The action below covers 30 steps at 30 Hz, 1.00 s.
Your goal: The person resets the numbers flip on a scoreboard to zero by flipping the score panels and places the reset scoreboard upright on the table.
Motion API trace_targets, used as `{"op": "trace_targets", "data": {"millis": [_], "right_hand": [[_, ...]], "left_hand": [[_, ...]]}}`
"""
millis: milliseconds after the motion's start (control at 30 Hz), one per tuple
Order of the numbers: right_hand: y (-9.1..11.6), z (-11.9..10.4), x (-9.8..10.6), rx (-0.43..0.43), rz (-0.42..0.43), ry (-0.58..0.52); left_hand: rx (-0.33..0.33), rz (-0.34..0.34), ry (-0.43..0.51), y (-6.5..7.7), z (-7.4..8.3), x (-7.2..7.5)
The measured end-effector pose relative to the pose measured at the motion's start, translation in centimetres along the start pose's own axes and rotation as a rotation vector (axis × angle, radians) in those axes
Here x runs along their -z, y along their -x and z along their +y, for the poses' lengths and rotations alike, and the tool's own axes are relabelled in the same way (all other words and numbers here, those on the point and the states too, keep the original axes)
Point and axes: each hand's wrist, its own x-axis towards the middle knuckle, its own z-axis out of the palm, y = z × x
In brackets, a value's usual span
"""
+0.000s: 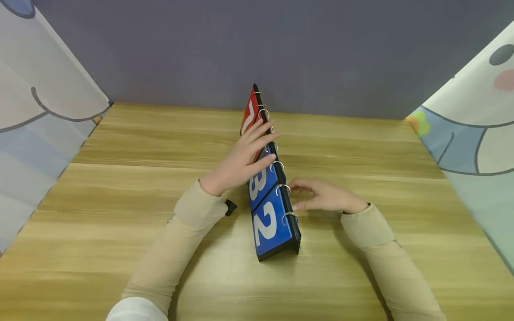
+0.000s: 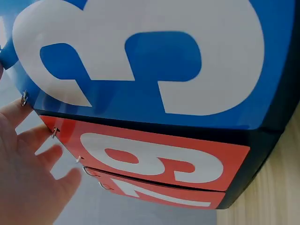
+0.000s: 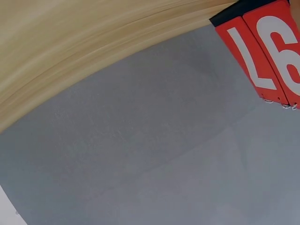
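Observation:
A flip scoreboard (image 1: 295, 240) stands tent-like on the wooden table, its ringed top ridge running away from me. On its left face are blue cards with a white 3 (image 1: 258, 183) and a white 2 (image 1: 271, 225), nearer me, and red cards farther off. My left hand (image 1: 242, 156) lies across the ridge, fingers spread and fairly straight, at the metal rings. The left wrist view shows the left hand (image 2: 33, 173) beside the rings of the red cards (image 2: 164, 152). Right of the board, my right hand (image 1: 323, 196) has loosely bent fingertips close to its far face. Red cards (image 3: 251, 56) also show in the right wrist view.
The wooden table (image 1: 120, 214) spreads out on both sides of the scoreboard. A grey wall (image 1: 257, 49) rises along the back edge. Cartoon-printed panels stand at the left (image 1: 44, 147) and right (image 1: 482, 191). A small black piece (image 1: 230, 207) sticks out by my left cuff.

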Motion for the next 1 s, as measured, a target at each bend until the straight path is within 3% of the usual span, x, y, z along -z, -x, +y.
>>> {"op": "trace_targets", "data": {"millis": [233,633,800,1000], "right_hand": [[0.0,-0.1,0.7,0.076,-0.007,-0.002],[0.2,-0.5,0.6,0.141,-0.05,-0.034],[1.1,-0.4,1.7,0.105,-0.061,-0.089],[2.6,-0.3,3.0,0.022,0.004,-0.124]], "left_hand": [[0.024,-0.028,0.1,-0.8,-0.2,-0.1],[0.025,-0.046,0.086,-0.6,-0.3,-0.3],[0.015,-0.031,0.069,-0.5,-0.4,-0.3],[0.011,-0.019,0.077,0.1,-0.4,-0.5]]}}
